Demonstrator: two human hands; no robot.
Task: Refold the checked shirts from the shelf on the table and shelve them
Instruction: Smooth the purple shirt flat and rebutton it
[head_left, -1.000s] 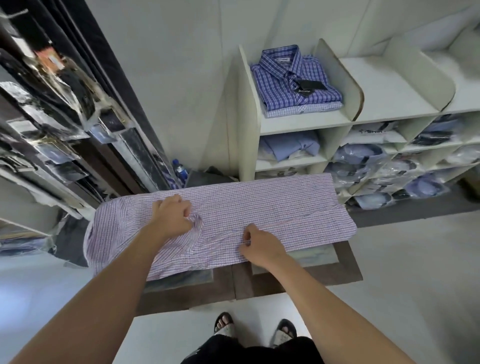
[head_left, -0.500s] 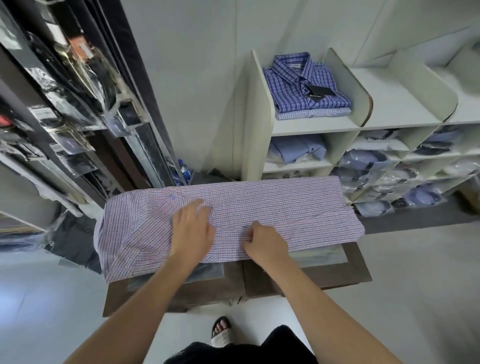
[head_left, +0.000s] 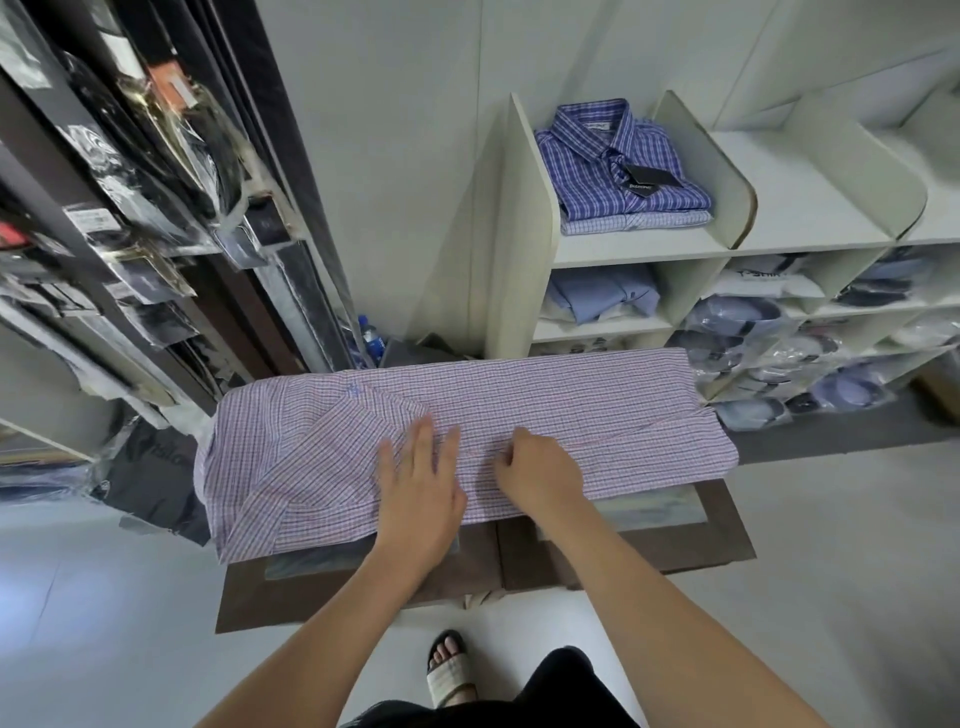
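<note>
At your far left, the dark rack of plastic-bagged garments (head_left: 130, 182) plays no part in this.

The fine pink-and-white checked cotton shirt (head_left: 571, 400) lies lengthwise across the dark brown wooden table (head_left: 675, 540). Its left end is rumpled, with a panel turned in on a diagonal, and it droops past the table's left edge.

Your left hand (head_left: 421, 488) lies flat on the cloth by the near edge. The fingers are straight, so it presses rather than grips. Just beside it, your right hand (head_left: 540, 470) has its fingers curled, pinching a small ridge of fabric on the lengthwise fold line. The shirt's right end lies smoother and overhangs the table's right corner.

Expect this cloth to be light, limp and ready to slide over its own layers, so a pinch in the middle will likely raise only a pucker. You would do better to take it at a doubled fold edge or a seam, hands well apart, with one palm anchoring. Mind the hanging ends, which could drag it askew.

Further right stands the cream shelving unit (head_left: 524, 234). In its top left compartment a folded blue checked shirt (head_left: 613, 161) rests on a paler one.
</note>
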